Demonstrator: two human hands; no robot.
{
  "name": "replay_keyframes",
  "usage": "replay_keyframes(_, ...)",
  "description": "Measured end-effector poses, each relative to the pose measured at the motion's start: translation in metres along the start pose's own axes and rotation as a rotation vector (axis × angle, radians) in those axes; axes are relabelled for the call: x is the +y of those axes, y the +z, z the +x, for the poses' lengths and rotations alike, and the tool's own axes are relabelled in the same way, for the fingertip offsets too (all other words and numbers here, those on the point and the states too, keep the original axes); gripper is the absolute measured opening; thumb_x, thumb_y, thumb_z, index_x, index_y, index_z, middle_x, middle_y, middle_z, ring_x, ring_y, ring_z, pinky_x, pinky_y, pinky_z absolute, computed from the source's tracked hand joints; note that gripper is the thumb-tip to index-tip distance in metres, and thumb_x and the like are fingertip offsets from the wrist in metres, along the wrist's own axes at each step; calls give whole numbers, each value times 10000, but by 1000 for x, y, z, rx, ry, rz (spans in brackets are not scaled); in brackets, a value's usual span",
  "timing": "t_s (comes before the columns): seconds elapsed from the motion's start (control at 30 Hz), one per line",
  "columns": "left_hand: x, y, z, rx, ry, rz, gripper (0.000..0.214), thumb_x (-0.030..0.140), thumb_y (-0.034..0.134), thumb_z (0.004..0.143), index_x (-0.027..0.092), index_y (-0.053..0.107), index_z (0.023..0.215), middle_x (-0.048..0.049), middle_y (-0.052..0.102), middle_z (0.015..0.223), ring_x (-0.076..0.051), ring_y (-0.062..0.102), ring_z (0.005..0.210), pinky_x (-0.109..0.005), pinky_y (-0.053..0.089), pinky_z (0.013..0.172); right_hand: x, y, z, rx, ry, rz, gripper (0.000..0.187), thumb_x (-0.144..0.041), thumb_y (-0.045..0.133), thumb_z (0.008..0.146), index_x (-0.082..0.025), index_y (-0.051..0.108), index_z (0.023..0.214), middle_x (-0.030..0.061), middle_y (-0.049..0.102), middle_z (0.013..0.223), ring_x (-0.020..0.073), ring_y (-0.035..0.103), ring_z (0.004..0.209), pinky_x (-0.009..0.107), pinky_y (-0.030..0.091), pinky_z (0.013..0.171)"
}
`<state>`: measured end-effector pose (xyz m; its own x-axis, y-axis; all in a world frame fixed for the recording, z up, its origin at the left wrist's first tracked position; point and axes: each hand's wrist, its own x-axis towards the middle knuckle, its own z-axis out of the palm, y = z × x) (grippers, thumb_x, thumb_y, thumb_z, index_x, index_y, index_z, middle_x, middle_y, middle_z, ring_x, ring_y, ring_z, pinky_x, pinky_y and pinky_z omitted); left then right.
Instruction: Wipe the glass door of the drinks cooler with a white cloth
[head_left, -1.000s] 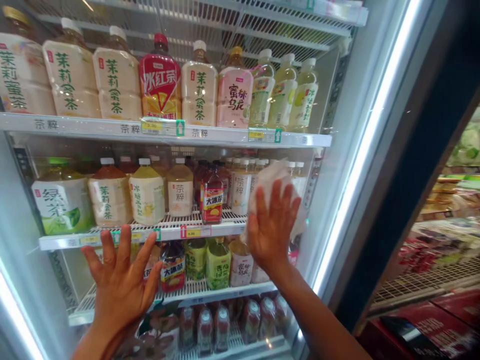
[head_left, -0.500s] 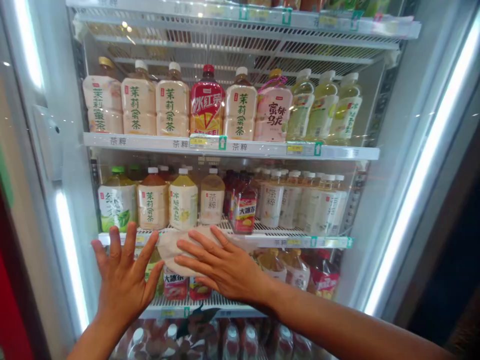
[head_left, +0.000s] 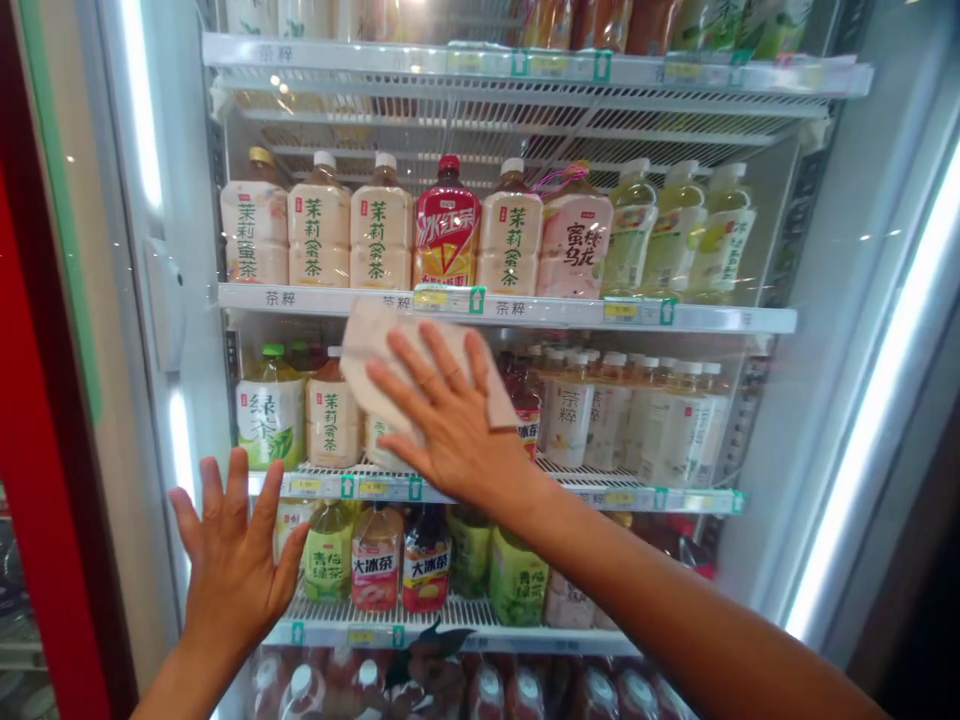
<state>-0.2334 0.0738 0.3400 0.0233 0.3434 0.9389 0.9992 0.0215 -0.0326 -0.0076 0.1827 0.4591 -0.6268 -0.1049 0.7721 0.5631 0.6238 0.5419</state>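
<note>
My right hand [head_left: 454,425] presses a pale cloth [head_left: 375,345] flat against the glass door [head_left: 817,330] of a drinks cooler, fingers spread over the cloth at the level of the middle shelf. My left hand [head_left: 232,560] lies open and flat on the same glass, lower and to the left, holding nothing. Behind the glass stand rows of tea bottles [head_left: 382,235], among them a red-labelled bottle [head_left: 448,232].
White wire shelves [head_left: 697,318] with price tags carry the bottles on several levels. A lit white strip [head_left: 874,400] runs down the door's right edge and another down the left [head_left: 142,110]. A red panel [head_left: 45,420] borders the cooler on the left.
My right hand slid the cloth from the right side of the glass down to the left, then up to the middle. My left hand stayed flat on the glass. The view shifted left.
</note>
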Motion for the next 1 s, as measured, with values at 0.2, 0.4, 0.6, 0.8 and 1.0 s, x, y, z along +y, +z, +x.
replay_keyframes(0.2, 5, 5, -1, 4, 6, -43, 838, 281, 565, 953, 313, 60, 1620, -41, -57, 1720, -328, -93, 1577, -614, -112, 1255, -11, 3, -26, -93, -295, 33, 891, -781, 509, 874, -265, 341, 1581, 28, 286, 1686, 303, 153, 1580, 573, 50, 1302)
replay_keyframes(0.4, 27, 16, 4, 26, 52, -74, 842, 260, 572, 941, 321, 76, 1619, -39, -60, 1720, -324, -85, 1580, -619, -100, 1257, 32, -11, -59, 19, 185, -86, 752, -689, 373, 983, -287, 253, 1608, 65, 187, 1712, 319, -10, 1596, 706, -74, 1229)
replay_keyframes(0.6, 81, 30, 6, 41, 140, -185, 768, 342, 561, 951, 333, 163, 1608, -13, -30, 1721, -306, -83, 1584, -598, -107, 1263, 14, -9, -138, -121, -51, -37, 570, -413, 429, 1039, -345, 296, 1589, -50, 181, 1707, 244, 36, 1599, 566, -84, 1291)
replay_keyframes(0.8, 130, 48, -18, 33, 196, -287, 758, 406, 606, 926, 385, 231, 1585, 31, 65, 1714, -291, -13, 1590, -570, -85, 1284, 23, -6, -199, 74, 533, -125, 710, -253, 441, 1012, -290, 102, 1635, 28, -23, 1720, 309, -35, 1591, 680, -8, 1251)
replay_keyframes(1.0, 155, 58, -27, -2, 230, -266, 841, 406, 715, 853, 407, 272, 1567, 35, 158, 1694, -322, 80, 1582, -609, -26, 1288, 16, 3, -245, 66, 310, -120, 641, -312, 416, 1014, -325, 209, 1620, -8, 95, 1716, 274, 74, 1592, 608, 25, 1285)
